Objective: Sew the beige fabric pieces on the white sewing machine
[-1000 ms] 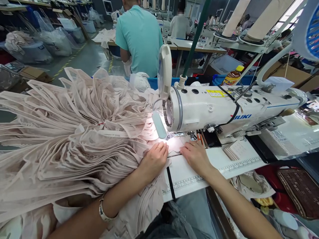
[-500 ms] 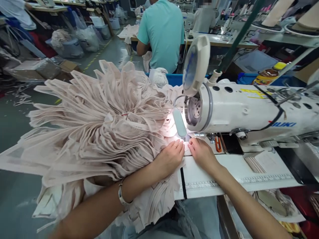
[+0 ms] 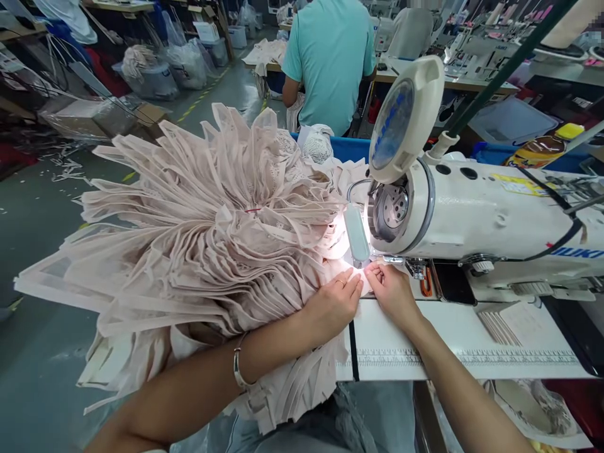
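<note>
A white sewing machine (image 3: 472,207) stands at the right, its lamp lighting the spot under a pale green guard (image 3: 357,234). Just in front of that guard, my left hand (image 3: 336,301) presses pale pink fabric with its fingers together. Close beside it, my right hand (image 3: 391,290) pinches the edge of the same fabric, thumb against fingers. The two hands' fingertips nearly meet. A large heap of layered pale pink pieces (image 3: 202,251) spreads out left of the machine, and my left forearm lies across its front.
A ruler strip (image 3: 472,357) runs along the table's front edge. Orange snips (image 3: 426,282) lie under the machine arm, near stacked fabric pieces (image 3: 500,324). A bottle (image 3: 538,151) stands behind the machine. A person in a turquoise shirt (image 3: 330,63) sits ahead.
The view has shifted, so most things appear further right or lower. Both hands stay at the fabric near the guard, with the fingertips slightly closer together.
</note>
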A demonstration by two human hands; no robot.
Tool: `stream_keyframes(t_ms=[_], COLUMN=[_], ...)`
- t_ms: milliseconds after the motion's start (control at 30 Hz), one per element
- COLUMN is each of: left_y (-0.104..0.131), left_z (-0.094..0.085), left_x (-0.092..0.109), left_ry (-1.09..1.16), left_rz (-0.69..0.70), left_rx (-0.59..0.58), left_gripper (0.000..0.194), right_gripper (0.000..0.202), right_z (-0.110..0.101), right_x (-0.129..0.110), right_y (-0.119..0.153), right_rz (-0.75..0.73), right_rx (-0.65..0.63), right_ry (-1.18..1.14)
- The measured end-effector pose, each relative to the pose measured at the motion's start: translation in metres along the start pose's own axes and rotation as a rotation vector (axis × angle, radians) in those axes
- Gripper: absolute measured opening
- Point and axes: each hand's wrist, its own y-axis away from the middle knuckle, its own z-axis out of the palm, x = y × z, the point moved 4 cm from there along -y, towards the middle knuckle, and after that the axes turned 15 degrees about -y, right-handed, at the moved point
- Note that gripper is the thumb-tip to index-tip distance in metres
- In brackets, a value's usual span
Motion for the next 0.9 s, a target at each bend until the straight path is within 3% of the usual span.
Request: stream_keyframes(t_ms=[267, 467, 600, 767, 900], left_y=[-0.002, 0.0, -0.002, -0.01, -0.017], left_z=[0.003, 0.002, 0.0, 0.0, 0.001], left_x=[0.005, -0.001, -0.011, -0.001, 0.004], left_ry=[-0.022, 0.058, 0.072, 0.009, -0.027], left_rz=[-0.016, -0.146, -0.298, -0.094, -0.018], left_rx=[0.02, 0.101, 0.0, -0.003, 0.001], left_gripper=[0.035, 0.029, 0.02, 0.024, 0.026], right_gripper=[0.018, 0.025, 0.027, 0.04, 0.05], right_z=[-0.004, -0.008, 0.003, 0.007, -0.003], right_x=[0.0, -0.01, -0.019, -0.021, -0.001], right_y=[0.002, 0.017, 0.024, 0.025, 0.015], right_rz=[-0.083, -0.475, -0.591, -0.695, -0.582], right_rx=[-0.004, -0.075, -0.081, -0.11, -0.191], right_ry=[0.034, 0.145, 0.445, 0.631, 0.582])
